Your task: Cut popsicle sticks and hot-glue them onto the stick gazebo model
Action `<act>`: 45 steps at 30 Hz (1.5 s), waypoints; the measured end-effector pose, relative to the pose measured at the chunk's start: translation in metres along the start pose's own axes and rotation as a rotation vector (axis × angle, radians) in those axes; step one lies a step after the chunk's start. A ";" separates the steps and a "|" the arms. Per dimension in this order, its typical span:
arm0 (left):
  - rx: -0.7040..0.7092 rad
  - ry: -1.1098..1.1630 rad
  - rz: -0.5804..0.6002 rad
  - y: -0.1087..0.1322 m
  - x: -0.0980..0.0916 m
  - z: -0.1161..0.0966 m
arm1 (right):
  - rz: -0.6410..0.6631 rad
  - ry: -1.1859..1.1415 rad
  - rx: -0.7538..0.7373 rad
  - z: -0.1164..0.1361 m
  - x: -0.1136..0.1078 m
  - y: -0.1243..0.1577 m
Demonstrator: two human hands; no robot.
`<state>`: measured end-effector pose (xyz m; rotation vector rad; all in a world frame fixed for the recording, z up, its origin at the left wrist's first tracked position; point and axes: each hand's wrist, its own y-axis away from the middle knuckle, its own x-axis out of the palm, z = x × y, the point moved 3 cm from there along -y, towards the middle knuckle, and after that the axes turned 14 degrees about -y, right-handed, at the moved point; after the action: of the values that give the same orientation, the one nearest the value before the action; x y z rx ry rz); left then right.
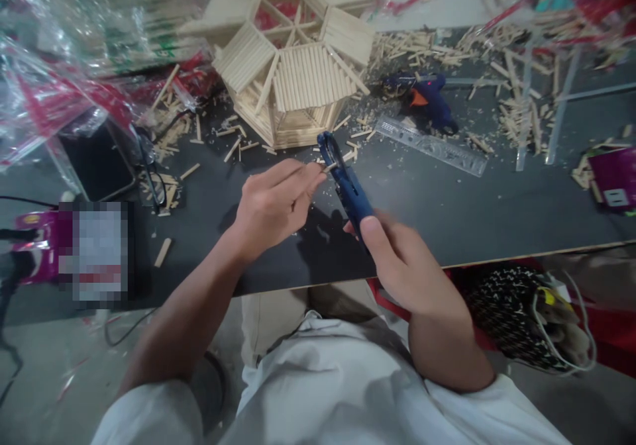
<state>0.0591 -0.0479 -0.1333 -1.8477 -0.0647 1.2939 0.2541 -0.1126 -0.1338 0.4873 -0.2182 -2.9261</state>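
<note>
My left hand (278,200) pinches a thin wooden stick (330,167) between thumb and fingertips. The stick's far end meets the head of a blue hand cutter (354,195); whether the blades touch it is too small to tell. My right hand (397,253) is wrapped round the cutter's handles, thumb on top, with the head pointing away from me. Just beyond both hands stands a many-sided model building (308,77) made of pale wooden sticks, with slatted roof panels round an open centre.
A clear ruler (431,146) and a blue glue gun (431,100) lie right of the model. Clear glue sticks (525,110) and wood offcuts (527,134) are scattered right. Left are a phone (97,157), glasses (158,183) and plastic wrapping (74,94). The table's front edge (308,287) runs below my hands.
</note>
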 end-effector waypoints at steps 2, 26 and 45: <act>-0.010 -0.005 0.001 0.000 0.000 0.000 | 0.003 0.040 0.041 -0.004 0.000 -0.003; 0.044 -0.178 0.227 0.000 0.008 0.010 | 0.117 0.640 0.072 0.002 0.012 -0.024; -0.155 0.224 0.372 0.003 0.024 0.021 | -0.126 1.018 -0.103 -0.035 -0.045 -0.007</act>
<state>0.0521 -0.0256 -0.1551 -2.2006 0.3205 1.3472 0.3067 -0.1008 -0.1536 1.8785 0.1058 -2.3710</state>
